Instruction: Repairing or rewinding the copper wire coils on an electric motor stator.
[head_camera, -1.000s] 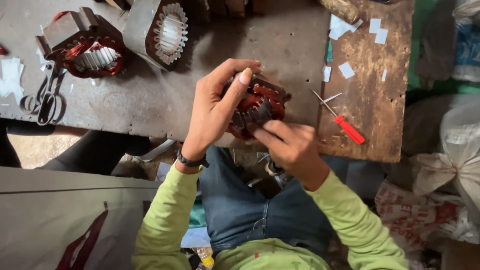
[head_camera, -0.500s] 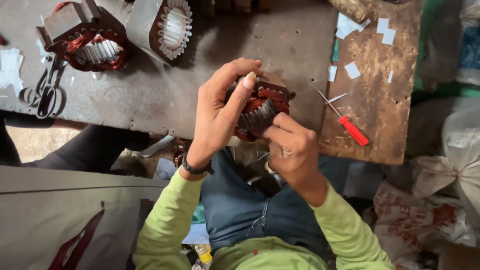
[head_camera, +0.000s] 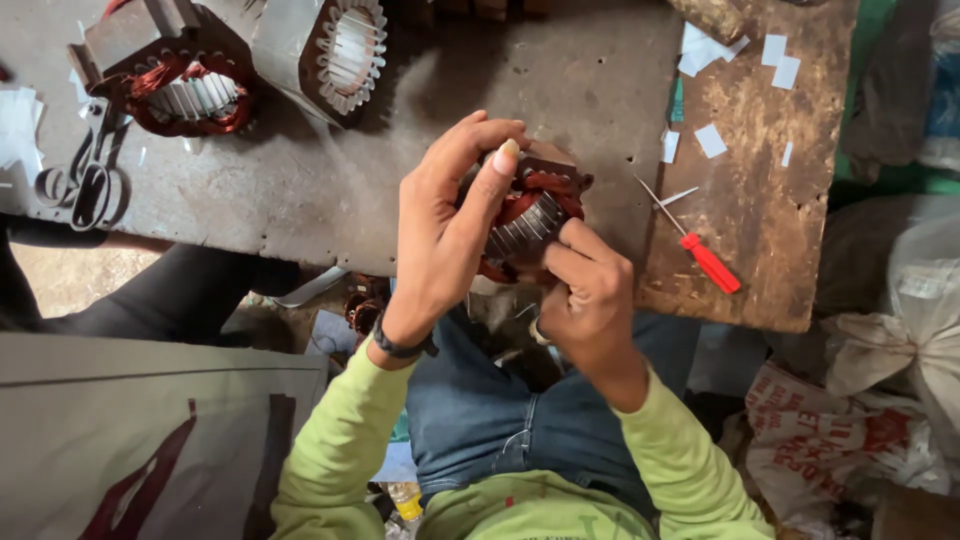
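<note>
A motor stator (head_camera: 530, 215) with reddish copper windings is held above the front edge of the worn workbench (head_camera: 330, 200). My left hand (head_camera: 445, 225) wraps over its near side, thumb and fingers curled on top. My right hand (head_camera: 590, 290) grips it from below right, with fingers pressed into the core slots. Both sleeves are light green.
A second wound stator (head_camera: 180, 90) and a bare steel stator (head_camera: 335, 50) stand at the back left. Black scissors (head_camera: 85, 180) lie at the left edge. A red-handled screwdriver (head_camera: 700, 255) and white paper slips (head_camera: 710, 140) lie on the brown board to the right. Sacks (head_camera: 880, 400) sit at right.
The stator and both hands have shifted slightly; my right hand has moved up from below it and now presses its fingers into the core.
</note>
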